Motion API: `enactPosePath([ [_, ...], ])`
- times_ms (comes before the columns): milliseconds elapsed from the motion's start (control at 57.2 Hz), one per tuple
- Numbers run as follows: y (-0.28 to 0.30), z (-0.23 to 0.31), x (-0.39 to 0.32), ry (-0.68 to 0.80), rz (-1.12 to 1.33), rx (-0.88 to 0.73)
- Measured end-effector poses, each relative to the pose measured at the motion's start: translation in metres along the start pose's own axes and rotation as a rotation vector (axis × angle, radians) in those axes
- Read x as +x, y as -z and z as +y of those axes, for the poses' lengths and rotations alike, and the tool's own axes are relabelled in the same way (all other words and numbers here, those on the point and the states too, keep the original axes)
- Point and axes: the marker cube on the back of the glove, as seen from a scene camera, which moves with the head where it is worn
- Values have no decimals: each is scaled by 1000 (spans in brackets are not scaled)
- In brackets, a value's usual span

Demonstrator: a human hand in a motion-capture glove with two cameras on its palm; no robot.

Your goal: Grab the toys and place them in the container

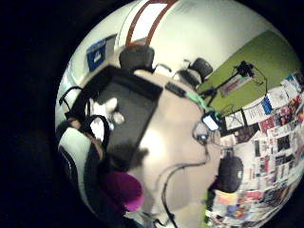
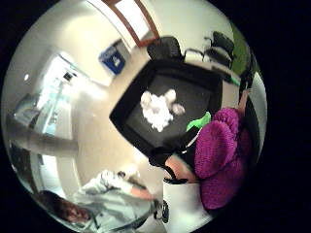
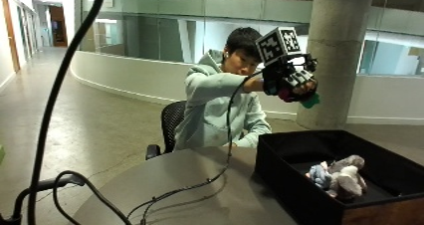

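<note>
In the outside view my gloved right hand (image 3: 289, 80) is raised high above the black container (image 3: 291, 160), gripping a purple and green toy (image 3: 299, 96). A pale plush toy (image 3: 339, 176) lies inside the container. The thumb side palm view shows the purple toy (image 2: 219, 145) close against the palm, with a green part (image 2: 198, 121), and the white plush toy (image 2: 158, 109) lying in the black container (image 2: 131, 109) below. The little finger side palm view shows the purple toy (image 1: 124, 189) beside the container (image 1: 124, 121) on the table.
The container stands on a round grey table (image 3: 192, 185) at its right side. A black cable (image 3: 192, 187) trails across the tabletop. The person sits on a black chair (image 3: 171, 120) behind the table. A concrete pillar (image 3: 334, 51) rises behind the container.
</note>
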Motion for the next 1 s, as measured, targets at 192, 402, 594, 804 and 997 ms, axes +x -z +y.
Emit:
enactPosePath([
  [192,-49,-22,4,-106,-37,-97],
  [402,-68,-1,8,-160,-42,-298],
  [594,-34,11,51,-170,-13,-249],
  [804,3,44,100,-231,7,-210],
  [997,29,106,131,-279,-42,-214],
])
